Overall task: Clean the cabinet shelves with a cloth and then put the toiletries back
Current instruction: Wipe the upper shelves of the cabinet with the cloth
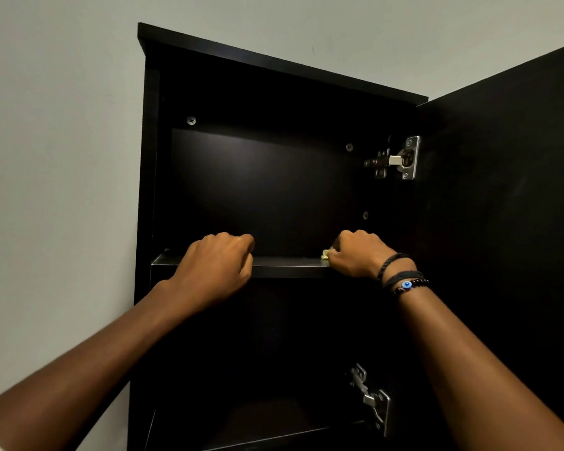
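We find no words, numbers, labels, brand marks or signs that can be read. The dark cabinet [258, 183] at the centre is plain, as is its open door [502, 206] at 3 o'clock. The metal hinge [404, 157] at 2 o'clock and the second hinge [373, 400] at 5 o'clock show no legible stamping.

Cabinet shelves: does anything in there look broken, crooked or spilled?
Nothing stands out. The upper shelf looks straight, the upper hinge and lower hinge look intact, and no spill shows. A pale cloth pokes from the right hand on that shelf.
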Tool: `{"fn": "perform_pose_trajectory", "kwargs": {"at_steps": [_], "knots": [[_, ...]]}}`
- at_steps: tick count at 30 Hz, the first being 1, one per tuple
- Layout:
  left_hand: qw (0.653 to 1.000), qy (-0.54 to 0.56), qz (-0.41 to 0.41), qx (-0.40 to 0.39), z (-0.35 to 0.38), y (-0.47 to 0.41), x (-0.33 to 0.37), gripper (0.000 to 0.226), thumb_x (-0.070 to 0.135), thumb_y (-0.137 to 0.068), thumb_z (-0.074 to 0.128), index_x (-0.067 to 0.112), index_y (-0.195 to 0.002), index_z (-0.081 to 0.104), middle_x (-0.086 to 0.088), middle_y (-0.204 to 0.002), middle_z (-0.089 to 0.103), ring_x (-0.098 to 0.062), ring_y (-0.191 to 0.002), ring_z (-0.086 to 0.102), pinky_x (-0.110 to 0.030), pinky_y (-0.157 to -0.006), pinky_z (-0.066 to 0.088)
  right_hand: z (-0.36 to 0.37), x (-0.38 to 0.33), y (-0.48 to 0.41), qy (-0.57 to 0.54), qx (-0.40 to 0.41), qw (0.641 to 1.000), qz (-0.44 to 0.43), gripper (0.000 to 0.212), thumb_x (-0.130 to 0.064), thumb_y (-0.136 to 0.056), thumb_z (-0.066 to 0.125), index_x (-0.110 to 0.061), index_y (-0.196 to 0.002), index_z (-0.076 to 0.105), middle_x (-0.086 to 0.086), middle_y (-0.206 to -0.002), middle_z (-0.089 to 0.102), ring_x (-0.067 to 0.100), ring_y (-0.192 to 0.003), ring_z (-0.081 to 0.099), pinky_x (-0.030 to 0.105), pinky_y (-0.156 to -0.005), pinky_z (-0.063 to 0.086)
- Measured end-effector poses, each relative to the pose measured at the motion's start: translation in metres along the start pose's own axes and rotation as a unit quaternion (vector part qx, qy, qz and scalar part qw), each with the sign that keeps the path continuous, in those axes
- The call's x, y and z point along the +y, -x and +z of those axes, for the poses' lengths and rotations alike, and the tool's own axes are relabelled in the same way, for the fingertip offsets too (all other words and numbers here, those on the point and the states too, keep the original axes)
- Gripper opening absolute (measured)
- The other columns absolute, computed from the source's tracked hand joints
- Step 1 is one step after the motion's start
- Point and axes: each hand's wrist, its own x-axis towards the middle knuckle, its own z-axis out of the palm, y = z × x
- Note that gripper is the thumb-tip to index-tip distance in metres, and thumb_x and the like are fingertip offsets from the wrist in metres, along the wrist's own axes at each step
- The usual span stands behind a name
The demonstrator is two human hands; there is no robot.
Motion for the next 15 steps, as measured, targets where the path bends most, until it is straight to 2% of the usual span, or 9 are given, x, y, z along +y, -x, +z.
{"fn": "perform_pose_trajectory", "kwargs": {"at_steps": [2, 5, 8, 10, 12, 15], "knots": [[1.0, -0.001, -0.002, -0.001, -0.001, 0.0, 0.001, 0.025, 0.028, -0.097, 0.04, 0.021, -0.117, 0.053, -0.001, -0.101, 0.065, -0.011, -0.079, 0.053, -0.025, -0.066, 0.038, 0.003, -0.01, 0.002, -0.054, -0.015, 0.998, -0.042, 0.034, -0.031, -0.094, 0.042, -0.016, -0.117, 0.062, 0.005, -0.098, 0.059, 0.022, -0.088, 0.057, 0.029, -0.071, 0.043], [1.0, 0.012, -0.001, -0.013, -0.001, 0.001, 0.002, 0.026, 0.028, -0.097, 0.041, 0.021, -0.12, 0.051, -0.001, -0.101, 0.064, -0.011, -0.082, 0.056, -0.025, -0.068, 0.043, 0.007, -0.026, 0.017, -0.111, -0.001, 0.985, -0.129, 0.033, -0.032, -0.096, 0.041, -0.02, -0.119, 0.063, -0.001, -0.103, 0.063, 0.015, -0.088, 0.059, 0.027, -0.072, 0.047], [1.0, 0.023, 0.004, -0.009, 0.0, 0.004, 0.001, 0.027, 0.029, -0.097, 0.041, 0.021, -0.122, 0.049, -0.002, -0.101, 0.064, -0.014, -0.086, 0.06, -0.027, -0.071, 0.047, 0.017, -0.028, 0.041, -0.134, 0.077, 0.972, -0.179, 0.03, -0.037, -0.094, 0.05, -0.022, -0.116, 0.065, -0.004, -0.105, 0.068, 0.01, -0.091, 0.061, 0.024, -0.074, 0.047], [1.0, 0.025, -0.001, 0.006, 0.001, 0.006, -0.001, 0.026, 0.029, -0.097, 0.04, 0.021, -0.12, 0.05, -0.002, -0.1, 0.065, -0.016, -0.087, 0.061, -0.031, -0.074, 0.051, 0.032, -0.016, 0.05, -0.115, 0.187, 0.96, -0.176, 0.025, -0.035, -0.091, 0.055, -0.021, -0.105, 0.07, -0.004, -0.1, 0.069, 0.013, -0.09, 0.062, 0.028, -0.076, 0.05], [0.999, 0.022, -0.005, 0.03, 0.004, 0.008, -0.002, 0.026, 0.03, -0.096, 0.04, 0.021, -0.118, 0.051, -0.003, -0.098, 0.067, -0.019, -0.087, 0.063, -0.036, -0.075, 0.053, 0.048, 0.002, 0.051, -0.094, 0.277, 0.946, -0.137, 0.018, -0.03, -0.089, 0.059, -0.019, -0.094, 0.072, -0.002, -0.094, 0.068, 0.018, -0.087, 0.061, 0.028, -0.074, 0.049], [0.999, 0.02, -0.007, 0.048, 0.006, 0.01, 0.0, 0.025, 0.029, -0.096, 0.04, 0.022, -0.117, 0.052, -0.003, -0.096, 0.067, -0.021, -0.086, 0.063, -0.033, -0.07, 0.047, 0.065, 0.025, 0.045, -0.122, 0.339, 0.93, -0.07, 0.014, -0.025, -0.087, 0.063, -0.016, -0.089, 0.074, 0.0, -0.094, 0.068, 0.019, -0.084, 0.058, 0.021, -0.068, 0.037]]}}
